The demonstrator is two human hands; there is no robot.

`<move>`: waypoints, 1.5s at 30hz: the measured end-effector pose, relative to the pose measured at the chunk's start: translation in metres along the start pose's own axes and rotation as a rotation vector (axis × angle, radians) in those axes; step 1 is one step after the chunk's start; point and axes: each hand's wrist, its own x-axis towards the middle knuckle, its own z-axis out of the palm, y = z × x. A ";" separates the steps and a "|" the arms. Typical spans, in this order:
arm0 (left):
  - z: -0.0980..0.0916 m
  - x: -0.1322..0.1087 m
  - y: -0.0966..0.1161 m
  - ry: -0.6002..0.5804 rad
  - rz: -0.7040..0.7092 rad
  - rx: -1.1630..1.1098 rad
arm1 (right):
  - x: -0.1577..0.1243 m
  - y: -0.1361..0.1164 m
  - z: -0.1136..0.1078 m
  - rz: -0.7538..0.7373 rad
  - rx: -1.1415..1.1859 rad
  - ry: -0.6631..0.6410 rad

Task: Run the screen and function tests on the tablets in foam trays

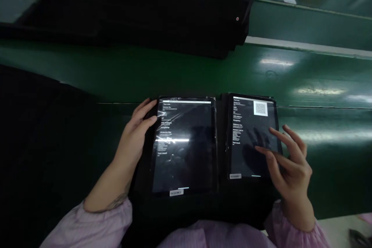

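Note:
Two black tablets lie side by side on a dark pad in front of me. The left tablet (186,145) shows white text and has a wrinkled clear film on its screen. My left hand (135,135) grips its left edge, fingers curled round the upper corner. The right tablet (253,135) shows text and a QR code at its top right. My right hand (286,162) hovers over its lower right part with fingers spread and apart, fingertips close to the screen.
A green conveyor belt (305,81) runs across behind the tablets. A stack of black foam or cloth (145,11) sits at the back left. Dark material (37,143) covers the left side. My pink sleeves show at the bottom.

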 end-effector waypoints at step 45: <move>0.000 0.026 0.001 -0.103 -0.029 0.021 | 0.026 -0.001 -0.002 0.037 -0.046 0.100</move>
